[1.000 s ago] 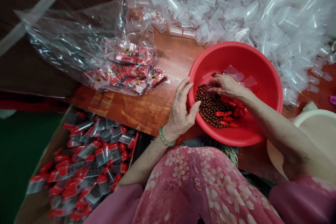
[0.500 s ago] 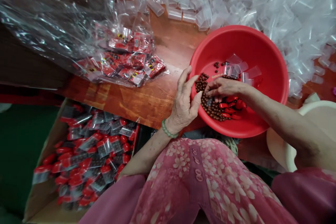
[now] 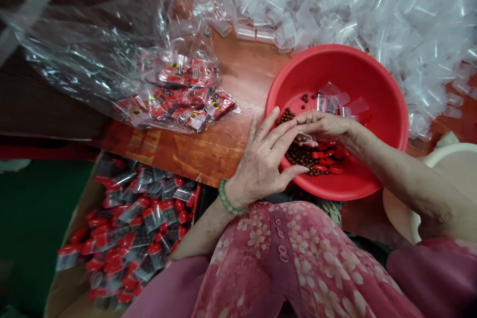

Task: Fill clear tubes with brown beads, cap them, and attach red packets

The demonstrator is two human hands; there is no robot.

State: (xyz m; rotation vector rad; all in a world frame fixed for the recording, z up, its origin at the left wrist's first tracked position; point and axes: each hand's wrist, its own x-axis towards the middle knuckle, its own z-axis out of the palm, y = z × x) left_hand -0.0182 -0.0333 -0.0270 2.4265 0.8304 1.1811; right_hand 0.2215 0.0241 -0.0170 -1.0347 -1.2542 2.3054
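Observation:
My right hand (image 3: 323,126) is inside the red basin (image 3: 383,89), its fingers closed round a small clear plastic container (image 3: 306,140) with brown beads in it. My left hand (image 3: 263,165), a green bead bracelet at its wrist, reaches over the basin's near left rim. Its fingers are stretched and spread, the tips at the right hand's fingertips and the container. Below both hands lie loose brown beads (image 3: 301,159), with red plastic caps (image 3: 331,163) beside them. Several clear containers (image 3: 331,102) rest farther back in the basin.
A big heap of clear plastic containers (image 3: 335,5) covers the back of the wooden table (image 3: 223,154). Red packets (image 3: 182,97) in a clear bag lie left. Below the table edge, a cardboard box (image 3: 70,233) holds red-capped, filled containers (image 3: 130,228). A cream tub (image 3: 447,159) stands right.
My left hand has left the basin's outer rim and moved right over it, to the right hand. The right hand has lifted from the beads with the container showing in its fingers.

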